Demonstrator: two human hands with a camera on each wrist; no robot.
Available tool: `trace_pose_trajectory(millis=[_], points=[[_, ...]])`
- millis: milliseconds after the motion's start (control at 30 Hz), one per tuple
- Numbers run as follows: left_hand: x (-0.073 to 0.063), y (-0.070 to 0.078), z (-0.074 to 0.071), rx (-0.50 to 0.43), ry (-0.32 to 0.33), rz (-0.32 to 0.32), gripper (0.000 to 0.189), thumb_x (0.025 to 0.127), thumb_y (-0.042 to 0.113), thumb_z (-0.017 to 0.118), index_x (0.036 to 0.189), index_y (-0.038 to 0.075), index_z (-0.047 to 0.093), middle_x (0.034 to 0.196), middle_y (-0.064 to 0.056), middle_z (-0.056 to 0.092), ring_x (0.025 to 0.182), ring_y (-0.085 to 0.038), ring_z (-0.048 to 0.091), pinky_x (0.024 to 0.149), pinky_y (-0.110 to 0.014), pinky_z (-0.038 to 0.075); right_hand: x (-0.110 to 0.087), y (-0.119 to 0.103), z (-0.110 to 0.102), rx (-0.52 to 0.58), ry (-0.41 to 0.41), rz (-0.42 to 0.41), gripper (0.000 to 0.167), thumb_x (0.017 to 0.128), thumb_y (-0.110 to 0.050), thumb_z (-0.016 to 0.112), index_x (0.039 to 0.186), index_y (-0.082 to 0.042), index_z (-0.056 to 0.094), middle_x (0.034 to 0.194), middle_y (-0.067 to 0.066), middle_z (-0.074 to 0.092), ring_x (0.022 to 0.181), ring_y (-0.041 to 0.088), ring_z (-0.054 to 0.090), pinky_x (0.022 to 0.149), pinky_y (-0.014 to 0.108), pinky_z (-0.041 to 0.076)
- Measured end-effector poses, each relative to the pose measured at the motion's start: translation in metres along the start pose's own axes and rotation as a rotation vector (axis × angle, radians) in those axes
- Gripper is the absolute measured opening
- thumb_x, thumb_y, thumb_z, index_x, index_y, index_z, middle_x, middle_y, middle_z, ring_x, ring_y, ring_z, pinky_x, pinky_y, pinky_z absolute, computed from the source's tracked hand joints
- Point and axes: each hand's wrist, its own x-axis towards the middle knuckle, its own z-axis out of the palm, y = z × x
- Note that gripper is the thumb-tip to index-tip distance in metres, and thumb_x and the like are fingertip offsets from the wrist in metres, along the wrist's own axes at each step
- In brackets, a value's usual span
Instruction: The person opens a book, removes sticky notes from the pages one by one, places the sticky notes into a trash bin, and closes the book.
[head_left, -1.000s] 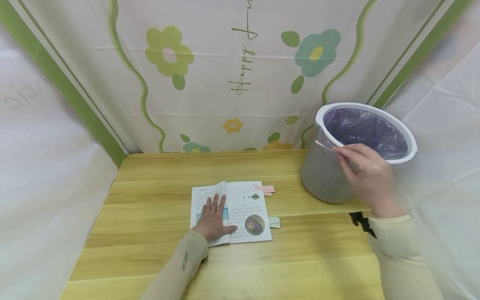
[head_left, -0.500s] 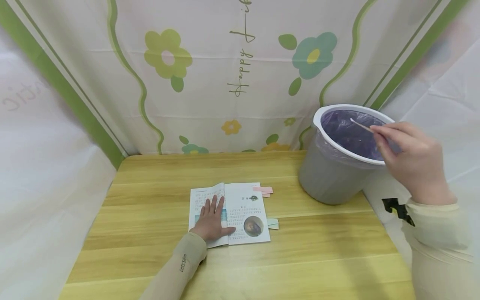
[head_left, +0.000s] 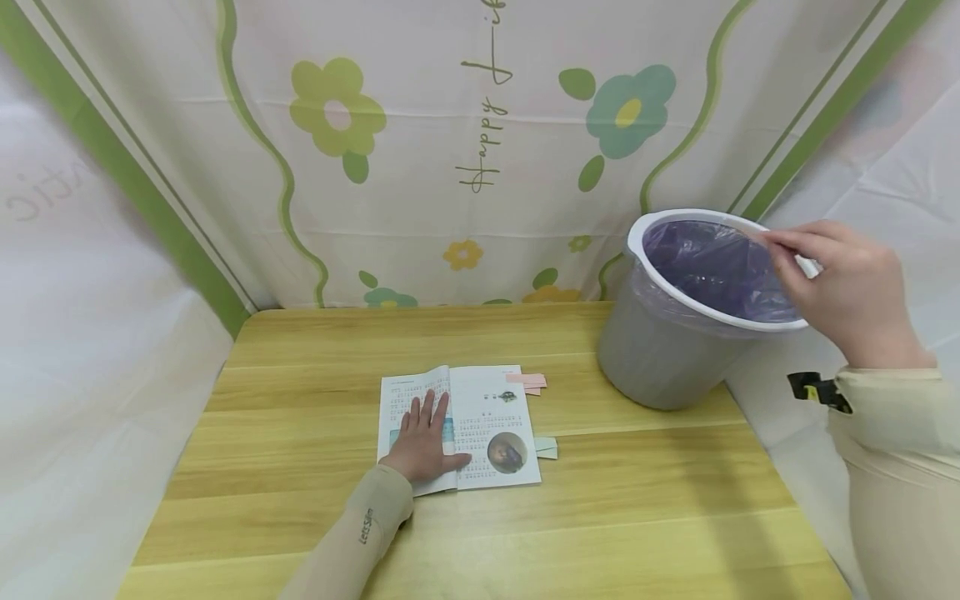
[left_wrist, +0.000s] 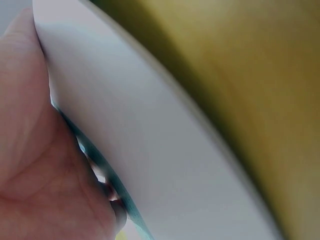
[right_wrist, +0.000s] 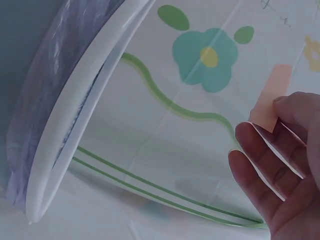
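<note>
The left arm [head_left: 348, 533] slants in from the bottom edge of the head view. The left hand [head_left: 423, 442] lies palm down, its fingers [head_left: 428, 410] spread and pointing away from the body, the left thumb [head_left: 456, 462] stretched sideways to the right. The right arm [head_left: 900, 483] stands upright at far right. The right hand [head_left: 858, 292] points leftward, thumb and forefinger pinched together (the right wrist view shows two more fingers [right_wrist: 260, 167], loosely bent).
</note>
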Motion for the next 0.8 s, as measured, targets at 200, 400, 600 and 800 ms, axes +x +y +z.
trace_pose_trajectory(millis=[200, 400, 600, 800], points=[[0.001, 0.000, -0.001, 0.013, -0.004, -0.006, 0.115, 0.085, 0.071, 0.058, 0.159, 0.012, -0.005, 0.164, -0.018, -0.009, 0.148, -0.041, -0.008, 0.119, -0.054, 0.006, 0.003, 0.018, 0.006, 0.018, -0.067, 0.020, 0.018, 0.087, -0.002, 0.065, 0.099, 0.002, 0.077, 0.088, 0.019, 0.071, 0.085, -0.021, 0.043, 0.075, 0.002, 0.023], [-0.001, 0.002, -0.003, 0.001, 0.002, 0.000, 0.114, 0.085, 0.070, 0.059, 0.160, 0.011, -0.003, 0.164, -0.019, -0.007, 0.148, -0.042, -0.007, 0.119, -0.055, 0.007, 0.005, 0.035, 0.014, -0.019, -0.180, 0.052, 0.017, 0.085, -0.001, 0.067, 0.099, 0.002, 0.076, 0.085, 0.019, 0.070, 0.079, -0.022, 0.037, 0.066, 0.015, 0.033], [-0.001, 0.003, -0.004, 0.000, -0.008, -0.007, 0.115, 0.084, 0.071, 0.060, 0.160, 0.012, -0.005, 0.164, -0.018, -0.008, 0.148, -0.041, -0.007, 0.119, -0.054, 0.006, 0.007, 0.050, 0.024, -0.071, -0.355, 0.089, 0.017, 0.086, -0.005, 0.067, 0.098, 0.003, 0.075, 0.085, 0.020, 0.070, 0.065, 0.031, 0.060, 0.056, 0.034, 0.040], [-0.002, 0.003, -0.005, -0.008, -0.008, -0.009, 0.114, 0.085, 0.071, 0.060, 0.160, 0.013, -0.004, 0.164, -0.017, -0.008, 0.148, -0.041, -0.007, 0.119, -0.054, 0.006, 0.004, 0.058, 0.034, -0.067, -0.461, 0.100, 0.016, 0.087, -0.005, 0.066, 0.098, 0.003, 0.074, 0.081, 0.023, 0.068, 0.059, 0.031, 0.057, 0.054, 0.050, 0.044]])
